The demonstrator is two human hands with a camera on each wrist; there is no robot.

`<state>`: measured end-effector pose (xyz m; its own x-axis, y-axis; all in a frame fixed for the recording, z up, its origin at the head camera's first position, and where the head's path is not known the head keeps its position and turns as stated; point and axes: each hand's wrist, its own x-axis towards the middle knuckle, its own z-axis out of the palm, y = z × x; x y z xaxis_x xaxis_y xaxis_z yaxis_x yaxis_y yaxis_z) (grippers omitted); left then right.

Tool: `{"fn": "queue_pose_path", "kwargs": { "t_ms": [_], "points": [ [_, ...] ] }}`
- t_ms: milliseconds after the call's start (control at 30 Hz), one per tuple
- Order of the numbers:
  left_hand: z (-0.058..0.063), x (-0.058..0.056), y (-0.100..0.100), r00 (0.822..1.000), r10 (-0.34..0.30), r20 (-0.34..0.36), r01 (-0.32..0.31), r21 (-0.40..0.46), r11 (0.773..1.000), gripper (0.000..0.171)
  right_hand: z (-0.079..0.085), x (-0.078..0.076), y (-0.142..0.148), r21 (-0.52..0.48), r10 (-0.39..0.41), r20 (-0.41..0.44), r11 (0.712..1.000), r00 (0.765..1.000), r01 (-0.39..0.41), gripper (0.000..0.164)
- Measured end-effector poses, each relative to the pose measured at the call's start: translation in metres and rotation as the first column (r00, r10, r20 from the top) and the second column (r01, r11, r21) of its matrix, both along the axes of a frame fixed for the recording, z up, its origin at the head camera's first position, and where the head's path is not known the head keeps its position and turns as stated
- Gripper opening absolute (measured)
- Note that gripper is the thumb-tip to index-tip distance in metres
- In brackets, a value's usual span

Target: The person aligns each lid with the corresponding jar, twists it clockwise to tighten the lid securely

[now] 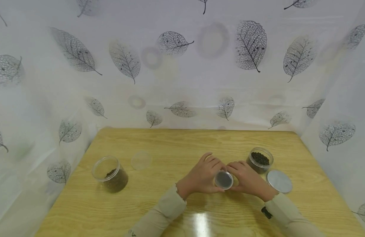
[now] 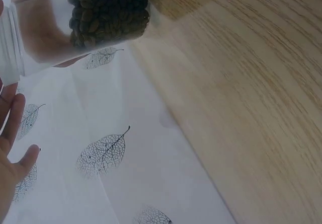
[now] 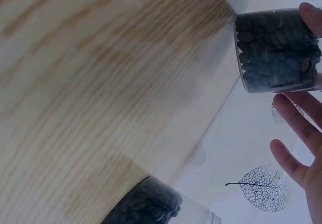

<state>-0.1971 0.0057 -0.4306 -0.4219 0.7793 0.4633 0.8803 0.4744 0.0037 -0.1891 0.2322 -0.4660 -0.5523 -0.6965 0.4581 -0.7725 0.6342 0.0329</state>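
Between both hands stands a clear jar (image 2: pixel 45 30) with a threaded neck and dark beans in its lower part. Seen from above in the head view, its round top (image 1: pixel 223 180) looks grey with a pale rim. My left hand (image 1: pixel 204 176) grips it near the neck, thumb on the near side and fingers on the far side. Around the jar's lower body, my right hand (image 1: pixel 247 178) holds on from the right. In the right wrist view the thumb and fingers lie on opposite sides of the beans (image 3: pixel 276 50).
At the right stands an open jar (image 1: pixel 260 160) of dark beans, with a silver lid (image 1: pixel 279 181) lying just in front. On the left is a taller open jar (image 1: pixel 110 174) with brown contents. A thin clear disc (image 1: pixel 142 160) lies beside it on the wooden table (image 1: pixel 170 141).
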Motion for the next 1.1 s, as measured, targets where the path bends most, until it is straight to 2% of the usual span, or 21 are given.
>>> {"fn": "queue_pose_path", "kwargs": {
  "t_ms": [233,400,500,600,733,800,933,1100],
  "points": [
    [-0.001,0.002,0.000,0.999,0.008,0.033,-0.008,0.006,1.000,0.067,-0.002,0.000,0.001,0.009,-0.013,0.015,1.000,1.000,0.013,0.071],
    [-0.007,0.009,0.002,0.998,0.058,0.035,-0.059,0.049,0.997,0.073,-0.002,0.002,0.000,0.010,-0.028,0.034,1.000,0.999,0.028,0.071],
    [-0.011,0.017,0.005,0.994,0.096,0.049,-0.101,0.116,0.988,0.078,0.000,0.002,-0.001,0.010,-0.035,0.034,0.999,0.999,0.034,0.073],
    [-0.015,0.024,0.010,0.985,0.157,0.065,-0.167,0.202,0.965,0.079,0.002,0.002,-0.002,0.011,-0.034,0.029,0.999,0.999,0.033,0.075],
    [-0.018,0.033,0.015,0.962,0.258,0.090,-0.273,0.297,0.915,0.077,0.003,0.003,-0.003,0.017,-0.037,0.024,0.999,0.999,0.037,0.077],
    [-0.019,0.036,0.017,0.952,0.287,0.103,-0.305,0.328,0.894,0.077,0.003,0.003,-0.003,0.022,-0.042,0.023,0.999,0.999,0.042,0.077],
    [-0.021,0.038,0.019,0.951,0.270,0.149,-0.307,0.363,0.880,0.074,0.001,0.003,-0.002,0.023,-0.056,0.026,0.998,0.998,0.055,0.075],
    [-0.023,0.037,0.019,0.957,0.214,0.194,-0.273,0.373,0.887,0.069,0.000,0.002,-0.001,0.015,-0.059,0.031,0.998,0.998,0.058,0.075]
  ]
}}
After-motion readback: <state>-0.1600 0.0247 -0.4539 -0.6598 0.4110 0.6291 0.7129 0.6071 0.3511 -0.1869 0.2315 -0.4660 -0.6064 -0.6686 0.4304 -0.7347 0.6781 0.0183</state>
